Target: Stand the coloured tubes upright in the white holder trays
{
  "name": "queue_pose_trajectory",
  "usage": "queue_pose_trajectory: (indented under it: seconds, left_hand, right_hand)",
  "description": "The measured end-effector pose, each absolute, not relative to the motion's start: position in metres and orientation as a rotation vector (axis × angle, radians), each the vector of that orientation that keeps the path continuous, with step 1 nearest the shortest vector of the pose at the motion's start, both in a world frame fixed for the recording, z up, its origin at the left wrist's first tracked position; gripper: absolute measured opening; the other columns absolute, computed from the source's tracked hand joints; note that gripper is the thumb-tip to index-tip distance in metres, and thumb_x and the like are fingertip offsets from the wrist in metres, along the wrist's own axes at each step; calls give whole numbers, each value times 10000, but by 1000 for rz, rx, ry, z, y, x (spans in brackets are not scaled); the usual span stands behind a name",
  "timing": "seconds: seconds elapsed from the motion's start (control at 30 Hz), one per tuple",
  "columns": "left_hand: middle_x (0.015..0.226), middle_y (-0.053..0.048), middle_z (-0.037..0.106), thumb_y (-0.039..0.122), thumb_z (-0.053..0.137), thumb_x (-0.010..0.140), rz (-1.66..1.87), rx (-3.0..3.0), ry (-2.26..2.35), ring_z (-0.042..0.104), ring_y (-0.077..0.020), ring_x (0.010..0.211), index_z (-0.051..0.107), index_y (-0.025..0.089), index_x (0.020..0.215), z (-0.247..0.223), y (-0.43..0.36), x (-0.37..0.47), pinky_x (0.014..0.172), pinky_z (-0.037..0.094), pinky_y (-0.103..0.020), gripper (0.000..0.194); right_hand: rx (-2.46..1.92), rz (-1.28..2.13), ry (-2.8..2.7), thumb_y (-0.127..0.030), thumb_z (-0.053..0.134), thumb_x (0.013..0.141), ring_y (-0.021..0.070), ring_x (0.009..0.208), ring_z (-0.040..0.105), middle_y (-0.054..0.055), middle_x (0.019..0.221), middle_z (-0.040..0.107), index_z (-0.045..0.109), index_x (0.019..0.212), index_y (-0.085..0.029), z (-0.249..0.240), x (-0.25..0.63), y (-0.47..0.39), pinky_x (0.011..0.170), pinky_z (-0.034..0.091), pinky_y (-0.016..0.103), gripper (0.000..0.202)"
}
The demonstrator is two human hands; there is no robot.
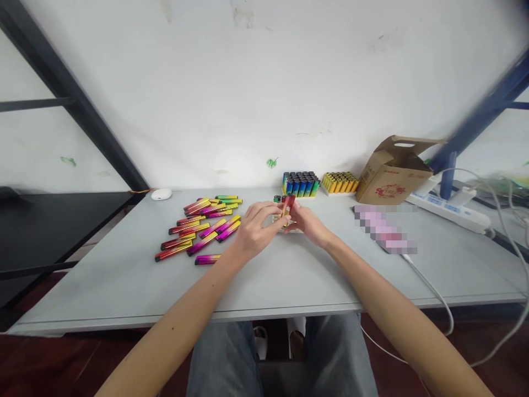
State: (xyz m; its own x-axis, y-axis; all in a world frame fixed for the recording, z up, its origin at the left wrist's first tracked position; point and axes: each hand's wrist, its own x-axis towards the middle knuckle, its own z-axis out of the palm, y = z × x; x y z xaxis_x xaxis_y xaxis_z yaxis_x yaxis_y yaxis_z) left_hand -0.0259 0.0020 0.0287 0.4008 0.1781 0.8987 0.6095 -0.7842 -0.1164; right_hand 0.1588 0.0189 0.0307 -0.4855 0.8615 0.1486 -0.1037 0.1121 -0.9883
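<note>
Near the middle of the table, my left hand (258,229) pinches a red-and-gold lighter (287,206) and holds it upright. My right hand (309,221) is closed around the right side of a small clear tray (294,230), its fingers close against that lighter. Behind the fingers, a green lighter with a dark top (276,199) shows in the tray; my hands hide most of the rest. To the left, several shiny lighters (209,229) lie loose in a spread pile, coloured red-gold, purple-gold and green-yellow, with black ends.
Against the wall stand a block of blue-green lighters (301,184) and a tray of yellow lighters (340,183). An open cardboard box (386,176) sits to their right. A phone-like object (384,229) with a white cable, a power strip (450,209) and a white case (161,194) also lie there.
</note>
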Motion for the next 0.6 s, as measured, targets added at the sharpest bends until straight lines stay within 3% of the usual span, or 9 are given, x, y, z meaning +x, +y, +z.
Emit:
queue_pose_trajectory:
  seconds: [0.17, 0.3, 0.47, 0.6]
  left_hand:
    - [992, -45, 686, 110, 593, 863, -1369, -2204, -599, 629, -195, 1024, 663, 264, 1088, 25, 4, -22, 861, 521, -359, 282]
    - [1116, -104, 639, 172, 597, 860, -1320, -2237, -749, 606, -219, 1054, 616, 227, 1200, 22, 4, -26, 894, 506, -388, 344]
    - [1158, -101, 605, 174, 527, 883, -1330, -2286, -1038, 608, -195, 1003, 653, 197, 995, 21, 3, -28, 928, 481, -375, 170]
    - [1172, -91, 589, 220, 520, 891, -1182, -2403, -1343, 599, -213, 1016, 631, 196, 937, 15, 5, -28, 937, 468, -393, 122]
  right_hand:
    - [-688, 1532, -1443, -590, 553, 876, 186, 1007, 653, 56, 1110, 718, 725, 1055, -230, 32, 158, 18, 849, 517, 296, 437]
    - [-615, 1508, -1270, -565, 621, 841, 180, 994, 664, 38, 1029, 741, 713, 1063, -256, 37, 165, 22, 867, 516, 308, 392]
    - [-712, 1434, -1136, -533, 773, 704, 145, 788, 682, 8, 799, 729, 702, 958, -218, 40, 178, 30, 731, 544, 264, 411]
    - [-688, 1480, -1052, -520, 846, 601, 108, 618, 640, -68, 570, 581, 572, 709, -202, 43, 180, 31, 592, 532, 212, 433]
